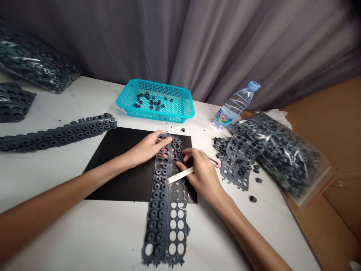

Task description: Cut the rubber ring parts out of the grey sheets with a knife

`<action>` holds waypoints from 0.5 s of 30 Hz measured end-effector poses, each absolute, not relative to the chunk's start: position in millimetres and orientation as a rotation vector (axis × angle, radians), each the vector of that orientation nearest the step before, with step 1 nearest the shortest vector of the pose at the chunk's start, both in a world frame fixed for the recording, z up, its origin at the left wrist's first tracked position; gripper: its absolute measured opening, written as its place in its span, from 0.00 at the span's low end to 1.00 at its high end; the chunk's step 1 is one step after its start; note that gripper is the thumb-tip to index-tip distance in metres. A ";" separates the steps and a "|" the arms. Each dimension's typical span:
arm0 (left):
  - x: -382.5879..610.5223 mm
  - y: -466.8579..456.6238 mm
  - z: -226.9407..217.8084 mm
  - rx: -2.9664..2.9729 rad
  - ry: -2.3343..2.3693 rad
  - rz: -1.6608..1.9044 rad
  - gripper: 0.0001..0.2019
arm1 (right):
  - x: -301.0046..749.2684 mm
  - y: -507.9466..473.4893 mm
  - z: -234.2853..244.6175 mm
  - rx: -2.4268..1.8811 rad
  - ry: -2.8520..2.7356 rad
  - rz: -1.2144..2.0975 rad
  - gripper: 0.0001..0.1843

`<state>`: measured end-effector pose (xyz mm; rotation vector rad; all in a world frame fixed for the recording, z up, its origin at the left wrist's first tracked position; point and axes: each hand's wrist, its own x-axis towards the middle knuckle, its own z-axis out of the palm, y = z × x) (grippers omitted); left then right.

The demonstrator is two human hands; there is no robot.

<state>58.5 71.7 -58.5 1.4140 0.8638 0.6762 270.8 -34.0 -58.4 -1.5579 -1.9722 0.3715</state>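
Observation:
A long dark-grey rubber sheet point(168, 210) of moulded rings runs from the black mat point(124, 180) toward me. Its near right columns are open holes, while the left columns mostly hold thick ring-shaped pieces. My left hand point(158, 145) grips the far end, thumb on top and fingers showing through the holes from underneath. In my right hand point(201, 171) is a slim tool point(182, 175) with a white end pointing at the sheet's middle and a pink end point(214, 162) behind; its exact kind is unclear. My right thumb and forefinger are at the sheet's right edge.
Beyond the mat, a turquoise basket point(158, 116) holds several small black pieces. A water bottle point(234, 105) stands right of it. Bags of black pieces lie at right point(287, 154) and far left point(34, 56). Another ring strip point(56, 133) and sheet scraps point(238, 162) flank the mat.

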 end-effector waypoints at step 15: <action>41.7 25.3 -60.8 2.764 1.003 0.481 0.18 | 289.5 -31.5 -44.0 -1.581 -1.790 0.948 0.11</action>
